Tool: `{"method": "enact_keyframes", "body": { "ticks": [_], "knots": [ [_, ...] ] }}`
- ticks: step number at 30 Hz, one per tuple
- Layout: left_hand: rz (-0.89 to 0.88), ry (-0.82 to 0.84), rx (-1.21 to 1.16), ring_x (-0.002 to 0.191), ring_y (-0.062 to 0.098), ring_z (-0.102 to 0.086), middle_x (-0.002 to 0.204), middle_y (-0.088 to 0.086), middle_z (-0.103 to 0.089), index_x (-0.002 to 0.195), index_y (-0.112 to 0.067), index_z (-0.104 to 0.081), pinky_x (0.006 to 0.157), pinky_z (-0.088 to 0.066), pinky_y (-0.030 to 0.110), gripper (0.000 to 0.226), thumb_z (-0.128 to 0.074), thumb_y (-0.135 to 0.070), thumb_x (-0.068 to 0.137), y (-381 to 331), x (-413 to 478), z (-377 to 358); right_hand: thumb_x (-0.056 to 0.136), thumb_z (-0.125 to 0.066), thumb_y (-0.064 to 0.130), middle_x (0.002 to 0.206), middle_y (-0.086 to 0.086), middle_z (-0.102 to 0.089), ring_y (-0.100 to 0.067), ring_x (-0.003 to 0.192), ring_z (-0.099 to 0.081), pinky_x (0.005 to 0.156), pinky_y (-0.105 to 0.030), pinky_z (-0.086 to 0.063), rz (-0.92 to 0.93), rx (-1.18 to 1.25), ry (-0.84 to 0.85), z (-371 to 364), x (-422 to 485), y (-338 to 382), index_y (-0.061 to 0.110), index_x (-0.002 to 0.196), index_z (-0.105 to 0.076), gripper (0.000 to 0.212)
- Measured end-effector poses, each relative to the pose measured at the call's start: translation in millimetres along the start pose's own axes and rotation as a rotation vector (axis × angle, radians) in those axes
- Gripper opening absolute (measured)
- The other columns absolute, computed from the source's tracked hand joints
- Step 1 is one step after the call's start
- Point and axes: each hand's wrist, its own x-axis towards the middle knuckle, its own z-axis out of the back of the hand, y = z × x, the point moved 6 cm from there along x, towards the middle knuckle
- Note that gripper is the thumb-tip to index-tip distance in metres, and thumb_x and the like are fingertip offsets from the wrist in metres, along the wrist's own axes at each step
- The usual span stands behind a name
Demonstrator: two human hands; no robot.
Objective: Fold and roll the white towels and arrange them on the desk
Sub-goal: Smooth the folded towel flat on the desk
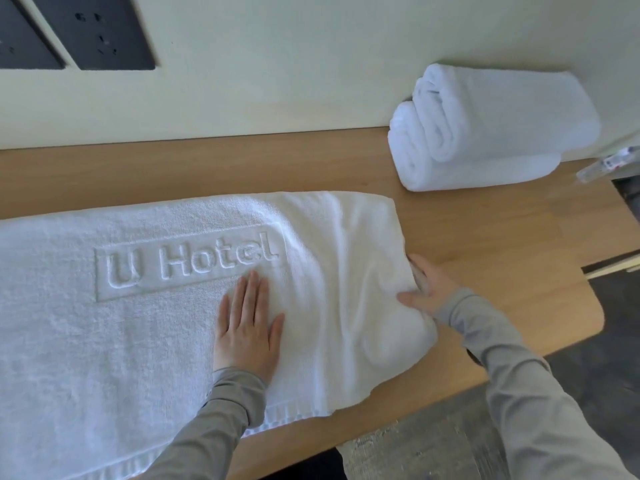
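Note:
A large white towel [114, 341] with raised "U Hotel" lettering lies spread across the wooden desk [485, 230], running off the left edge of view. My left hand [247, 327] lies flat on it, fingers together, just below the lettering. My right hand [427, 287] holds the towel's folded right end, fingers tucked under the thick edge and thumb on top. Two rolled white towels [485, 133] are stacked at the back right of the desk against the wall.
The cream wall [277, 71] rises behind the desk and carries dark socket panels [107, 32] at the upper left. A small clear packet [609, 164] lies at the far right. The desk's rounded front corner drops off to a dark grey floor [450, 441].

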Motion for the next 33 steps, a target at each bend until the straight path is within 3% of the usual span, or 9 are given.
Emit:
{"method": "enact_keyframes", "body": {
  "ticks": [2,7,9,14,17,22,25,30,33],
  "knots": [
    [0.005,0.002,0.004,0.142,0.021,-0.02,0.154,0.008,-0.026,0.146,-0.008,-0.027,0.118,-0.004,0.038,0.065,-0.011,-0.045,0.096,0,0,0,0.078,-0.072,0.02,0.113,0.011,-0.047,-0.012,0.105,-0.044,0.088,-0.026,-0.035,-0.035,-0.073,-0.128,17,-1,1,0.022,0.138,-0.037,0.069],
    [-0.002,-0.011,0.001,0.141,0.023,-0.022,0.152,0.011,-0.03,0.144,-0.006,-0.032,0.118,-0.007,0.039,0.065,-0.012,-0.044,0.096,-1,0,1,0.086,-0.064,0.029,0.112,-0.016,-0.061,-0.03,0.1,-0.058,0.09,-0.042,-0.049,-0.298,0.145,-0.273,-8,-28,-62,0.019,0.135,-0.043,0.054],
    [-0.002,-0.013,0.005,0.141,0.023,-0.023,0.152,0.011,-0.03,0.144,-0.006,-0.032,0.117,-0.01,0.041,0.064,-0.016,-0.043,0.095,-1,1,0,0.085,-0.065,0.033,0.114,-0.01,-0.061,-0.027,0.103,-0.057,0.093,-0.042,-0.048,-0.355,0.202,-0.315,-23,-43,-89,0.017,0.135,-0.045,0.056],
    [-0.001,-0.018,0.011,0.141,0.023,-0.023,0.152,0.011,-0.029,0.145,-0.005,-0.031,0.118,-0.006,0.039,0.064,-0.019,-0.042,0.093,-2,0,-1,0.076,-0.074,0.032,0.092,0.01,-0.058,-0.015,0.087,-0.058,0.07,-0.021,-0.044,-0.304,0.189,-0.474,-42,-64,-103,0.017,0.114,-0.052,0.047],
    [0.002,-0.024,0.017,0.141,0.022,-0.022,0.153,0.011,-0.029,0.145,-0.005,-0.03,0.118,-0.006,0.039,0.065,-0.019,-0.043,0.094,-2,0,0,0.074,-0.077,0.024,0.096,0.001,-0.049,-0.017,0.089,-0.048,0.08,-0.03,-0.042,-0.172,-0.037,-0.674,-39,-70,-87,0.009,0.104,-0.053,0.042],
    [0.014,-0.024,0.016,0.142,0.022,-0.022,0.153,0.01,-0.029,0.146,-0.007,-0.029,0.117,-0.012,0.042,0.066,-0.013,-0.046,0.095,-2,0,0,0.073,-0.078,0.027,0.091,0.004,-0.052,-0.014,0.084,-0.051,0.077,-0.027,-0.044,-0.202,0.056,-0.574,-58,-66,-85,0.018,0.097,-0.055,0.034],
    [0.025,-0.023,0.017,0.142,0.022,-0.022,0.153,0.01,-0.029,0.145,-0.007,-0.03,0.117,-0.014,0.043,0.07,-0.006,-0.049,0.095,-3,0,0,0.073,-0.078,0.026,0.082,0.008,-0.054,-0.013,0.076,-0.053,0.065,-0.021,-0.04,-0.265,0.178,-0.548,-63,-65,-90,0.022,0.095,-0.052,0.034],
    [0.028,-0.031,0.028,0.142,0.022,-0.021,0.153,0.008,-0.027,0.146,-0.007,-0.028,0.117,-0.014,0.043,0.07,-0.006,-0.05,0.095,-2,0,-1,0.078,-0.073,0.019,0.069,0.009,-0.057,-0.007,0.062,-0.053,0.053,-0.017,-0.038,-0.282,0.256,-0.562,-46,-71,-105,0.019,0.083,-0.056,0.017],
    [0.034,-0.026,0.038,0.142,0.02,-0.02,0.154,0.007,-0.025,0.146,-0.008,-0.027,0.118,-0.006,0.037,0.067,-0.015,-0.048,0.094,-1,0,-1,0.08,-0.072,0.019,0.067,0.007,-0.057,-0.013,0.061,-0.053,0.052,-0.021,-0.037,-0.294,0.26,-0.581,-32,-80,-119,0.014,0.078,-0.057,0.016]
  ]
}}
